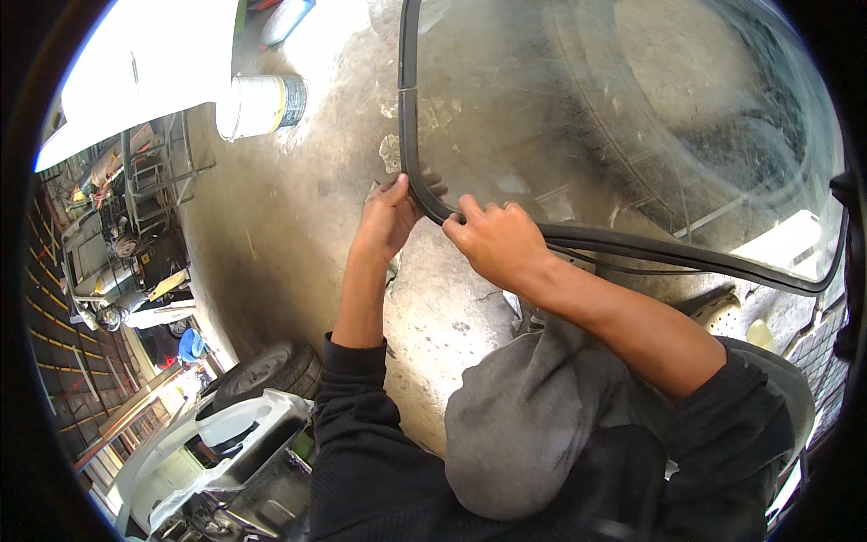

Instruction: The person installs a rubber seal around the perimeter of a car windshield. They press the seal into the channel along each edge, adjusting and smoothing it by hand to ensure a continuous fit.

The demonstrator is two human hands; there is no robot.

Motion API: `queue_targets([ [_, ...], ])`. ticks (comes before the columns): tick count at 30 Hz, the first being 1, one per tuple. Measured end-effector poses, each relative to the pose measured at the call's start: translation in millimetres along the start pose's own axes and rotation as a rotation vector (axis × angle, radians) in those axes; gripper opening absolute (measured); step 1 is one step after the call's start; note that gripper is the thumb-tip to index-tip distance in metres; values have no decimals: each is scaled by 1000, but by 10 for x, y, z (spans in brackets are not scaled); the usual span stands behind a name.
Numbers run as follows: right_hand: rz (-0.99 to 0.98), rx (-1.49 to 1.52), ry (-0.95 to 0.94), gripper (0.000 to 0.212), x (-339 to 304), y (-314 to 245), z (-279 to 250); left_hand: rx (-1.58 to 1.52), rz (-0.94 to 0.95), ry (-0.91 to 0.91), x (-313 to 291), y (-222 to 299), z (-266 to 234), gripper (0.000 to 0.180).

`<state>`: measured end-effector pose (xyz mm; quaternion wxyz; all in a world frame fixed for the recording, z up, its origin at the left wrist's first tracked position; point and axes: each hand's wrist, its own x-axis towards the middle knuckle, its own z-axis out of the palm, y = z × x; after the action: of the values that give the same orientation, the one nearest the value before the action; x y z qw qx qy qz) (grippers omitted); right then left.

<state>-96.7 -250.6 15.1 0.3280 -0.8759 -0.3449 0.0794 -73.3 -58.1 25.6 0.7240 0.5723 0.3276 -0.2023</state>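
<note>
A large sheet of clear curved glass (515,117), like a windshield, has a black rubber seal (668,249) along its edge. At the rounded near-left corner, my left hand (390,217) is closed round the seal, thumb on top, with fingers showing faintly through the glass. Just to its right, my right hand (501,237) grips the same seal from above with bent fingers; its fingertips are partly hidden. A thin dark cord (646,269) runs beneath the seal to the right of that hand. Further up the left side, a joint line crosses the rubber.
Through the glass a large tire (623,135) shows below. A paint bucket (257,105) lies on the concrete floor (271,199) at upper left, beside a white panel (158,63). Lower left are a wheel (266,372) and vehicle body parts (203,443). Metal frames (167,167) stand left.
</note>
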Motion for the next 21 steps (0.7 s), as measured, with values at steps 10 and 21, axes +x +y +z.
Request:
queue_targets([
  [10, -11, -29, 9, 16, -15, 2, 47, 57, 18, 37, 117, 55, 7, 29],
  [21, -4, -31, 14, 23, -22, -14, 47, 73, 57, 29, 297, 201, -4, 29],
])
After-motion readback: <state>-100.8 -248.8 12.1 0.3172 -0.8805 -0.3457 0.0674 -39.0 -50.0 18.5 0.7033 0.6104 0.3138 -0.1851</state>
